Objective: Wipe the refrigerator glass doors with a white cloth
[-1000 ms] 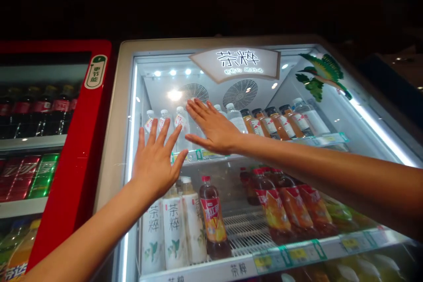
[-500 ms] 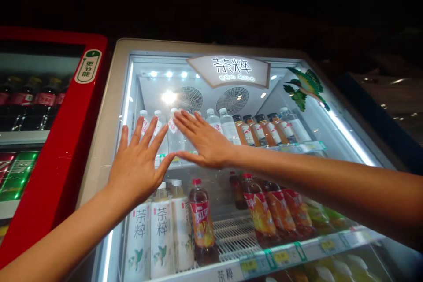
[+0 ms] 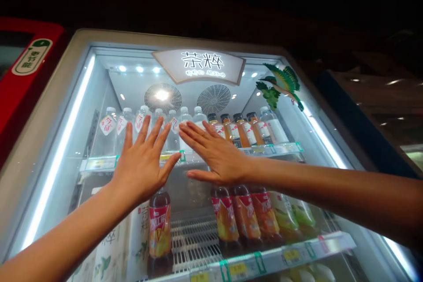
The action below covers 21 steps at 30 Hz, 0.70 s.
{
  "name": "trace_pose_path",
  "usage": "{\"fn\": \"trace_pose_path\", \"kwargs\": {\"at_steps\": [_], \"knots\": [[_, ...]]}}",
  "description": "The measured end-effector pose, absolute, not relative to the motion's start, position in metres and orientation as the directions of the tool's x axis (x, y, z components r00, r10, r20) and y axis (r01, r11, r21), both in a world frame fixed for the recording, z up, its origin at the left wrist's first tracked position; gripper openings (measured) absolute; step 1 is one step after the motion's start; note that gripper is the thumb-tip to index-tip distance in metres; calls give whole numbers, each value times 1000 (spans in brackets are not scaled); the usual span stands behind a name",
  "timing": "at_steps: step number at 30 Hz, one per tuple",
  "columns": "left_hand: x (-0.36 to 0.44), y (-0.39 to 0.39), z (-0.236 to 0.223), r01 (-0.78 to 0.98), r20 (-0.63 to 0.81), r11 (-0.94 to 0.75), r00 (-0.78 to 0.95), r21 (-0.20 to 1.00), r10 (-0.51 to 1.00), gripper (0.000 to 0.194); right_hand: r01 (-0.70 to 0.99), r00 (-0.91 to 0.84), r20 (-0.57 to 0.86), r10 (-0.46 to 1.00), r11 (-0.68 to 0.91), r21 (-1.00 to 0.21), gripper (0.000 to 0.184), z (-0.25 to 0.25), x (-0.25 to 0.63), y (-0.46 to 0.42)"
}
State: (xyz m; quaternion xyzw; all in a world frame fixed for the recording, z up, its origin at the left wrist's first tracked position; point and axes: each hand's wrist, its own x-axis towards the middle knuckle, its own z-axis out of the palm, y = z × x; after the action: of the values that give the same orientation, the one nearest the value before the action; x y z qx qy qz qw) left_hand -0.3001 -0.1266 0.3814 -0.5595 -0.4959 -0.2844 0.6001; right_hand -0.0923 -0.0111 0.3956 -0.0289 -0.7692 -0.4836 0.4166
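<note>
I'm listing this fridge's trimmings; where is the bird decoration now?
In the head view, the bird decoration is at the upper right of the pale-framed fridge, right of the lit sign and above and right of the right hand.

**Lit-up drinks fridge, front and center**

So this drinks fridge [image 3: 181,38] has a pale frame and bright light strips [image 3: 61,150] down both sides. There's a fan-shaped glowing sign [image 3: 201,67] up top, a green bird decal [image 3: 284,86] at upper right, and two round grilles [image 3: 214,98] inside.

Upper shelf: clear bottles [image 3: 107,130] with white caps on the left, dark-capped amber bottles [image 3: 249,132] further right, all standing upright. Lower shelf: white-labeled bottles [image 3: 109,251] at left, one lone red-labeled bottle [image 3: 160,229] next to them, then bare rack, then three more like it.
</note>
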Motion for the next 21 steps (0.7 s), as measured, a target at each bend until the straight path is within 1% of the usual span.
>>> {"fn": "trace_pose_path", "kwargs": {"at_steps": [2,5,6,7,8,11,13,14,16,19,20,21], "knots": [[-284,-121,384,901,919,227,321,-370,228,78,473,-628,706,-328,561,680,94,412,-77,-2],[-256,-111,403,913,936,265,243,-309,255,80,557,-535,815,-222,632,538,95,455,-56,10],[-246,-106,406,915,939,270,233,-300,255,80,567,-518,829,-209,642,516,95,459,-49,14],[-237,-100,404,914,939,270,238,-302,246,80,565,-519,827,-214,640,521,95,455,-41,17],[-228,-94,396,910,938,265,261,-318,230,80,548,-541,806,-239,628,553,95,442,-32,22],[-205,-74,348,866,901,249,403,-433,161,77,449,-641,685,-345,555,700,99,376,3,37],[-189,-62,323,837,872,244,471,-490,132,80,422,-672,648,-358,535,732,100,347,33,51],[-180,-57,318,834,866,236,482,-499,131,81,436,-670,660,-341,538,721,99,345,49,60],[-156,-47,328,843,868,211,469,-495,160,77,516,-623,733,-272,562,647,95,365,79,78],[-115,-31,362,871,877,164,423,-463,229,69,643,-492,855,-164,593,484,91,406,112,102],[-103,-25,368,878,877,150,412,-454,246,68,658,-465,871,-156,597,458,91,409,120,107],[-93,-19,369,879,873,136,413,-456,257,68,654,-461,871,-170,598,463,91,404,127,111]]}}
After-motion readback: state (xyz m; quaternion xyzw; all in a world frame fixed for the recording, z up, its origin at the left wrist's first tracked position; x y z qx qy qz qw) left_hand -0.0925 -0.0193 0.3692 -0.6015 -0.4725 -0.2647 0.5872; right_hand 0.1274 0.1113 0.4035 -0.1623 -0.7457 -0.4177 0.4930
